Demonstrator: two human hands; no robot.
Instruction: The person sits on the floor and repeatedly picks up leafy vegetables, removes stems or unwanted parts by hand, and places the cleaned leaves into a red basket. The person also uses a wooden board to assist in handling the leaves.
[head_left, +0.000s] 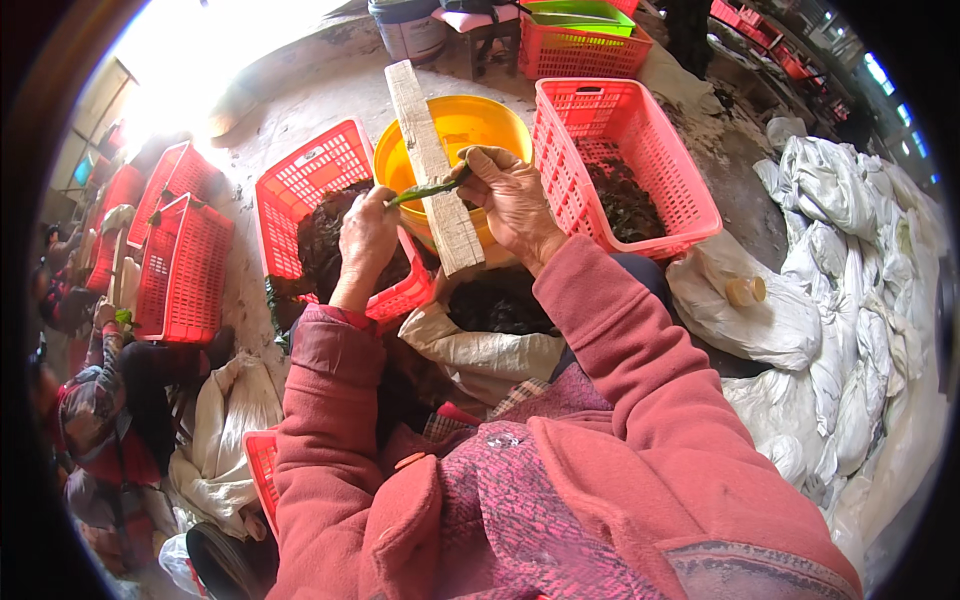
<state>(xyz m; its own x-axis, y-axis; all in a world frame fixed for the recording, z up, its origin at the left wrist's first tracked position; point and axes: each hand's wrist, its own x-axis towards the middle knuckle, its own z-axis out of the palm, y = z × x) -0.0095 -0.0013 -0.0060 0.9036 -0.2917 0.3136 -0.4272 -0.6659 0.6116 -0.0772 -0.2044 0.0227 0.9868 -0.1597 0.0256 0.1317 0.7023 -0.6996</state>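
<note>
A narrow dark green leafy strip, perhaps seaweed, is stretched between my two hands. Its left end is pinched by my left hand; my right hand grips the other end, slightly higher. Just beneath the strip, a wooden board lies across the rim of a yellow bucket. Left of the bucket, a red plastic crate holds a dark brown leafy heap, partly hidden by my left hand. Below the board, an open white woven sack contains dark material.
Another red crate at right holds dark leafy scraps. White woven sacks are piled along the right, with a small jar on one. At left, a person sits near stacked red crates. A blue bucket stands behind.
</note>
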